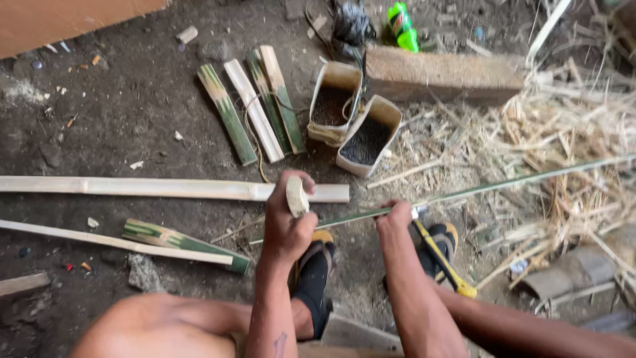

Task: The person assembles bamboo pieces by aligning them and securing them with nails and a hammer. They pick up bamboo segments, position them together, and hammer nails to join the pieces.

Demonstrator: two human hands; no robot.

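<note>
My left hand (289,222) is closed around a short pale piece of bamboo (296,197), held upright with its end sticking out above the fingers. My right hand (395,220) grips a tool with a yellow and black handle (442,260), whose blade end sits at a long thin green bamboo strip (503,183). That strip runs from between my hands out to the far right. Both hands hover above my feet in black sandals (317,268).
Long split bamboo slats (159,188) lie across the dirt floor at left. Short green and pale bamboo pieces (255,109) lie beside two open cartons of dark grains (366,136). A brick (444,75), a green bottle (402,26) and straw shavings (563,132) fill the right.
</note>
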